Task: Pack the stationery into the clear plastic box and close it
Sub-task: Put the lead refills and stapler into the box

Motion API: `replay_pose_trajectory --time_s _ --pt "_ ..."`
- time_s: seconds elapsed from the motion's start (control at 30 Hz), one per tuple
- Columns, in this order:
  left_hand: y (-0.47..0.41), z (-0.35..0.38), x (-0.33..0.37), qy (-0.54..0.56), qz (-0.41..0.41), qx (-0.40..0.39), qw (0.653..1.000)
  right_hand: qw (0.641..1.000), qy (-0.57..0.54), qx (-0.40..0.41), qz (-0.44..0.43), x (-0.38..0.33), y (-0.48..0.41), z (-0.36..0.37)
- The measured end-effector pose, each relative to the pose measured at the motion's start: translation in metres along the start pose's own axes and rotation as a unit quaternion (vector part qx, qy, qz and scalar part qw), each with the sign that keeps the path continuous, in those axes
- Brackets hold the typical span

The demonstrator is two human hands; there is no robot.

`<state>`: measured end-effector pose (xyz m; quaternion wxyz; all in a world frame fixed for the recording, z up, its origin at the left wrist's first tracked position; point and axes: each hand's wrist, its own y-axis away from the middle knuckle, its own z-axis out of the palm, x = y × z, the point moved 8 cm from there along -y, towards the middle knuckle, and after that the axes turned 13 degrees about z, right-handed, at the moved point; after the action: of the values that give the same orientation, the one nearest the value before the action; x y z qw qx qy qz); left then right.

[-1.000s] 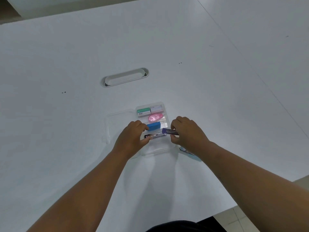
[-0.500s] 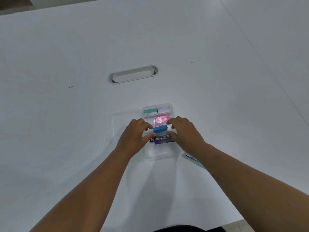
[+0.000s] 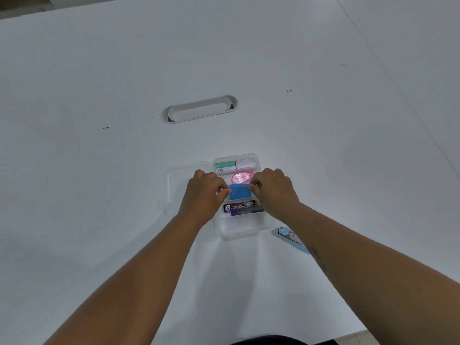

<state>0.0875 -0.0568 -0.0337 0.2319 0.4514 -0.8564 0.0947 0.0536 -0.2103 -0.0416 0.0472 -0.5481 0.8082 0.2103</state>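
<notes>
The clear plastic box (image 3: 245, 229) lies open on the white table, its lid (image 3: 174, 185) flat to the left. Inside, from far to near, are a green box (image 3: 225, 166), a white box (image 3: 245, 163), a pink correction tape (image 3: 242, 177), a blue block (image 3: 240, 191), a black lead case (image 3: 240, 205) and a purple case (image 3: 245, 211). My left hand (image 3: 202, 195) pinches the blue block's left end. My right hand (image 3: 275, 191) pinches its right end. The block sits tilted up between them.
A light blue stapler-like tool (image 3: 291, 235) lies on the table just right of the box, partly under my right forearm. An oval cable slot (image 3: 200, 109) sits farther back. The table's near edge runs at the lower right.
Both hands left the lead cases, which now lie in the box, and moved up to the blue block. The block has been tipped up between the fingertips.
</notes>
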Motion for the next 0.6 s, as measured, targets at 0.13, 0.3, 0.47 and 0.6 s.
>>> replay_pose_trajectory --time_s 0.13,0.3,0.47,0.6 --pt "0.003 0.001 -0.004 0.009 -0.032 0.024 0.999 1.0 0.008 0.002 0.015 0.001 0.0 0.001" --pt "0.008 -0.001 -0.002 0.003 -0.017 0.039 0.999 0.999 -0.037 0.009 0.011 0.008 0.008 -0.002" --pt "0.026 0.0 -0.01 -0.033 -0.009 0.032 0.999 0.998 -0.038 0.043 0.01 0.038 0.037 -0.013" --pt "0.042 0.012 -0.023 -0.035 -0.03 0.005 0.999 0.997 -0.035 0.056 0.03 0.069 0.071 -0.009"
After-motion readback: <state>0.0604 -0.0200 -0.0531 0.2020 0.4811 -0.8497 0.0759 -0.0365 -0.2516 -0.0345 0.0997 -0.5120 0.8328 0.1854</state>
